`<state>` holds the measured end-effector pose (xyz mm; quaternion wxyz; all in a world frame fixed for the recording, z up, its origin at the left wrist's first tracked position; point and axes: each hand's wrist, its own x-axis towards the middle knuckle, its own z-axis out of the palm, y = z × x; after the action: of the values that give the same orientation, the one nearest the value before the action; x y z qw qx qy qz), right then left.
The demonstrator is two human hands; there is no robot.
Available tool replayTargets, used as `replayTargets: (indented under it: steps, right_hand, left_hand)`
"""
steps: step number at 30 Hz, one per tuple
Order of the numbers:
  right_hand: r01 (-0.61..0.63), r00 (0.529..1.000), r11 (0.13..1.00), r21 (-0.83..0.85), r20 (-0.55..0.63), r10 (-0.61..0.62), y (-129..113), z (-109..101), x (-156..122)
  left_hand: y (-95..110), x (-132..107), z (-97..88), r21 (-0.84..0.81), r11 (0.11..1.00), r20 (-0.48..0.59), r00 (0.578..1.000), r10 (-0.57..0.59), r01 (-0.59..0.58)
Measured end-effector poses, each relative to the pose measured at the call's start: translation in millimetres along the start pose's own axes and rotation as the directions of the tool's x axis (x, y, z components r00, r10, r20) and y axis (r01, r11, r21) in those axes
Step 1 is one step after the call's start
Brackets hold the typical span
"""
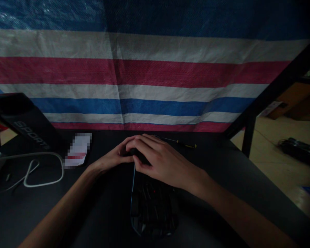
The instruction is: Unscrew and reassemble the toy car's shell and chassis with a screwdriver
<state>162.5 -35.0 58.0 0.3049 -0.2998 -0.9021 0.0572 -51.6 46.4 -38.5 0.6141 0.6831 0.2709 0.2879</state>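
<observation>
Both hands meet at the far end of a black gadget [152,203] that lies lengthwise on the dark table [222,162]; it has a blue edge line and a small red light. My right hand [157,158] lies on top with its fingers curled over the gadget's far end. My left hand [116,156] comes in from the left and presses its fingers against the same end, partly hidden under the right hand. The dim light hides what the fingers grip exactly.
A thin screwdriver with a yellow-and-black handle [182,143] lies just beyond the hands. A white card [78,150] and a looped white cable [41,168] lie at left, beside a black stand [28,127]. A striped tarp [144,75] hangs behind; a table leg [249,136] stands at right.
</observation>
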Motion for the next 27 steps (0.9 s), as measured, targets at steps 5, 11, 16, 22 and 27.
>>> replayTargets:
  steps: [5,11,16,22,27]
  right_hand:
    - [0.002,1.0,0.998,0.062,-0.01,-0.001,2,2,-1]
    - [-0.081,0.995,0.927,0.367,-0.019,0.095,4,10,2]
    - [-0.066,0.986,0.88,0.47,-0.103,0.129,5,15,4]
    - [-0.05,0.978,0.803,0.594,-0.135,0.161,11,20,4]
    - [-0.082,0.975,0.753,0.653,-0.104,0.197,15,21,5]
  left_hand:
    - [2,1,1.4,-0.023,1.0,-0.024,1.0,0.019,-0.02]
    - [5,0,2.0,0.001,1.0,-0.036,0.999,-0.029,0.029]
    - [2,1,-0.4,0.034,0.999,-0.046,0.999,0.001,0.0]
    - [6,2,0.6,0.02,1.0,-0.019,1.0,0.004,-0.004]
    - [2,2,-0.3,0.018,1.0,-0.004,1.0,0.002,-0.002]
